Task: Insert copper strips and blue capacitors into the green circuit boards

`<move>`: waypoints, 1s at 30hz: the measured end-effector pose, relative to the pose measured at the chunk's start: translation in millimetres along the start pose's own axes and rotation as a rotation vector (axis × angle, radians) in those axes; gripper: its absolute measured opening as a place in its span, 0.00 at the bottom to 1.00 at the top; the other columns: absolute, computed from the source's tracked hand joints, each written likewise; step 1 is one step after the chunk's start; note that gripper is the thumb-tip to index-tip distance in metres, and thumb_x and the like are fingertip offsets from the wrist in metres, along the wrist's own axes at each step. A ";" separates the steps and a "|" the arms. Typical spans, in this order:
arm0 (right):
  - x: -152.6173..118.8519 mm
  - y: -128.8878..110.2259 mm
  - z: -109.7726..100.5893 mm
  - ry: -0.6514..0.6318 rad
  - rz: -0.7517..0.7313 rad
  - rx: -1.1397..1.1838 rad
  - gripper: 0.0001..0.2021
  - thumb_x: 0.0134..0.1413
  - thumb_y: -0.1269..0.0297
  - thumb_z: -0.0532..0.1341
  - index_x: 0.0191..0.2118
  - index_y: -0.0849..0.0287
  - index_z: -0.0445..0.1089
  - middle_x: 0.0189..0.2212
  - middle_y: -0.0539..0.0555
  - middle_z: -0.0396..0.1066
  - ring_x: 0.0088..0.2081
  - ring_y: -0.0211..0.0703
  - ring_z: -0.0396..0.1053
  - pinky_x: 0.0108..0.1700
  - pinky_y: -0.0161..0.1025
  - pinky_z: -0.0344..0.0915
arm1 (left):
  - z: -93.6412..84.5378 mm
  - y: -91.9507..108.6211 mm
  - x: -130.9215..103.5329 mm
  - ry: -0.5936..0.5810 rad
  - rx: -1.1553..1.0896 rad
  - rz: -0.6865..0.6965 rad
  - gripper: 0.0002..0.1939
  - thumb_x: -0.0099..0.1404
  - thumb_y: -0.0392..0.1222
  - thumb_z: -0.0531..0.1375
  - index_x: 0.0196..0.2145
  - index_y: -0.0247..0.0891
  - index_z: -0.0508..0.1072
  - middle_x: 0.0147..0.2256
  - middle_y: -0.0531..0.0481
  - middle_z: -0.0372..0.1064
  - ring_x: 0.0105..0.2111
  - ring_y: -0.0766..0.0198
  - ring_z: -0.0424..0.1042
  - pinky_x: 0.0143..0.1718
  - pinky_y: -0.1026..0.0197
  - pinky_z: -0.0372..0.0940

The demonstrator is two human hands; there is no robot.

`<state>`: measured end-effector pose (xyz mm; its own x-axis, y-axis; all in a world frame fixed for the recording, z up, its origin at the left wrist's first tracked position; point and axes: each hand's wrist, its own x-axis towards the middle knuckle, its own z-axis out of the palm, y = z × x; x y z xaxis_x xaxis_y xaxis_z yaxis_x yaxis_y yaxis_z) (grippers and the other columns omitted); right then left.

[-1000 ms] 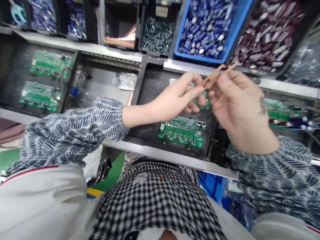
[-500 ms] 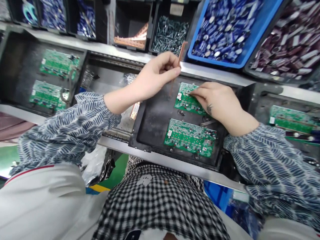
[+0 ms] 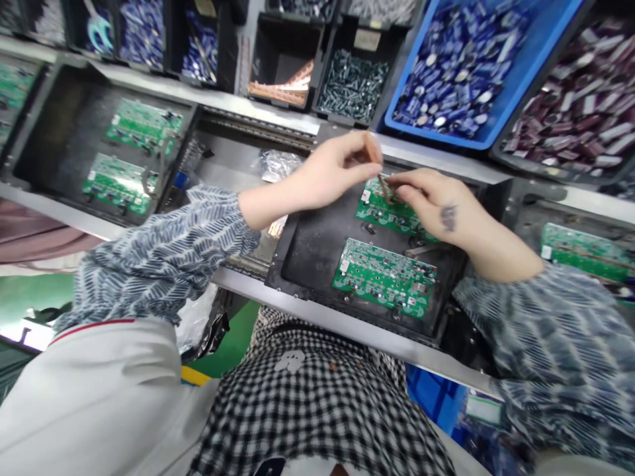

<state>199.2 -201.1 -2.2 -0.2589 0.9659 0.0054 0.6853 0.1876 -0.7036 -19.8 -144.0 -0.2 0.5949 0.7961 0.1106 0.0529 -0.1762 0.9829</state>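
A black tray (image 3: 312, 248) in front of me carries two green circuit boards: a far one (image 3: 384, 211) and a near one (image 3: 384, 276). My left hand (image 3: 330, 175) pinches a thin copper strip (image 3: 372, 151) above the far board's left end. My right hand (image 3: 434, 205) rests on that far board with its fingertips close to the strip's lower end; the blur hides whether they pinch it.
A second black tray (image 3: 59, 132) with two green boards lies at the left. Behind stand bins: copper strips (image 3: 285, 89), screws (image 3: 352, 86), blue capacitors (image 3: 461, 59), dark purple parts (image 3: 580, 106). Another green board (image 3: 585, 251) lies at the right.
Both hands held copper strips up together a second ago. The right hand dropped onto the far board, and the left hand has now brought its strip down beside it.
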 end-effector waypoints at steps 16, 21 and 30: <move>-49.9 1.3 -10.1 0.049 -0.055 -0.376 0.13 0.63 0.60 0.57 0.39 0.54 0.79 0.39 0.58 0.80 0.41 0.57 0.77 0.46 0.54 0.72 | -188.5 -57.0 93.1 0.015 1.119 -0.244 0.10 0.65 0.42 0.65 0.27 0.38 0.75 0.18 0.57 0.52 0.37 0.72 0.60 0.45 0.67 0.59; -52.9 4.4 -6.6 -0.005 -0.062 -0.456 0.15 0.66 0.59 0.53 0.42 0.51 0.79 0.41 0.56 0.79 0.42 0.58 0.76 0.45 0.56 0.71 | -189.9 -62.5 79.7 0.158 1.067 -0.017 0.11 0.70 0.43 0.56 0.39 0.35 0.76 0.33 0.50 0.61 0.50 0.56 0.65 0.53 0.52 0.60; -54.6 6.9 -3.4 -0.018 -0.114 -0.594 0.17 0.67 0.63 0.51 0.42 0.53 0.79 0.41 0.59 0.78 0.41 0.57 0.74 0.41 0.52 0.70 | -105.6 -23.2 35.7 0.283 0.734 0.150 0.10 0.75 0.47 0.49 0.42 0.48 0.69 0.32 0.51 0.69 0.33 0.63 0.61 0.38 0.55 0.57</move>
<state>220.4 -252.0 -4.9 -0.3610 0.9316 0.0420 0.9140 0.3624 -0.1823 -84.6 -50.4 -3.5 0.4165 0.8333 0.3635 0.5614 -0.5502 0.6181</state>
